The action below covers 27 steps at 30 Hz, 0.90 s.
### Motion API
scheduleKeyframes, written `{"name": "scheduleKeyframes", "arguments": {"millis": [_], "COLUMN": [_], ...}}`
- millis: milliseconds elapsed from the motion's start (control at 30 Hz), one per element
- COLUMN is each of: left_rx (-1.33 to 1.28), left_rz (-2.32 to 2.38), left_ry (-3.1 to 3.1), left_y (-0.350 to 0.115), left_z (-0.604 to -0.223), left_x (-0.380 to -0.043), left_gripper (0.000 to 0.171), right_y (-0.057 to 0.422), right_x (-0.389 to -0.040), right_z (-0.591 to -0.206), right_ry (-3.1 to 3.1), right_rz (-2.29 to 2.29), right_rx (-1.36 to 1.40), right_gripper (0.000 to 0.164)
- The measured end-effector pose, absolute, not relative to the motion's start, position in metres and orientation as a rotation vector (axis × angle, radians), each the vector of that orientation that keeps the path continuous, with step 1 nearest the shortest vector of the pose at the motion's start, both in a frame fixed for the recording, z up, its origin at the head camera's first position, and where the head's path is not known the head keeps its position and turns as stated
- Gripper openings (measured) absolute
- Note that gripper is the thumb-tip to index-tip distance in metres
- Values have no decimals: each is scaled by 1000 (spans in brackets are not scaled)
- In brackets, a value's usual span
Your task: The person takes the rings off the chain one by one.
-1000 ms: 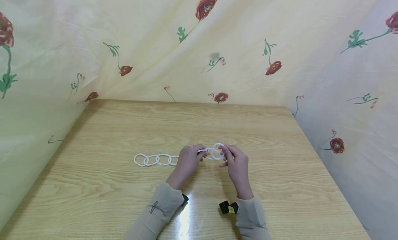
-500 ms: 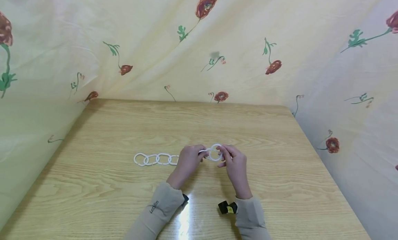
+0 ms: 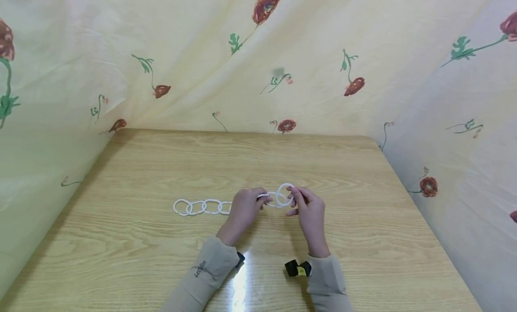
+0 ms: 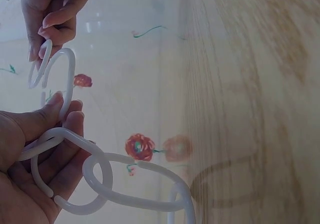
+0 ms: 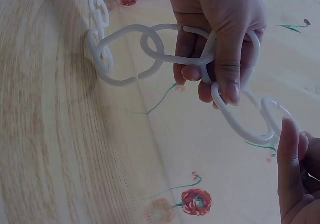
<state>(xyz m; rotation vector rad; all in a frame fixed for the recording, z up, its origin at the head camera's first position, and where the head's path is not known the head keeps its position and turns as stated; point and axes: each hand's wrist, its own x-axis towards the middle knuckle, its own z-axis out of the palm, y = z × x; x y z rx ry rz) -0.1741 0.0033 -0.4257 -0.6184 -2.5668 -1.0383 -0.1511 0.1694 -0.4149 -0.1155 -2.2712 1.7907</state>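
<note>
A chain of white plastic links with small gaps in them lies on the wooden table and runs rightward up into my left hand. Left thumb and fingers pinch a link, seen in the right wrist view with neighbouring links hanging from it. Beyond the left fingertips, one more link joins on. Through that one passes the end link, pinched between thumb and fingers of my right hand. Both hands hold this part of the chain above the table; the fingers partly hide the gripped links.
The wooden table carries the chain's left end. Pale curtain-like cloth with red flowers surrounds its back and sides. A black wrist device sits at the right sleeve.
My right hand and the end link first shift slightly left, then back right and a little up, drawing out from the neighbouring link. The left hand and the chain on the table stay put.
</note>
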Motion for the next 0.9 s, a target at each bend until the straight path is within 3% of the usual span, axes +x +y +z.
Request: {"name": "scheduleKeyframes", "arguments": {"millis": [333,900], "left_rx": [-590,-596], "left_rz": [-1095,-1140], "left_ry": [-2567,-2571], "left_y": [-2,-7], "left_z": [-425,-421], "left_x": [-178,-180], "left_gripper": [11,13], "right_y": [170,181], "right_x": [-156,-162], "right_z": [-412,-405], "right_ry": [-2267,-2261], "right_rz": [1858,1815], "right_rx": [-243,-323], "right_gripper": [33,26]}}
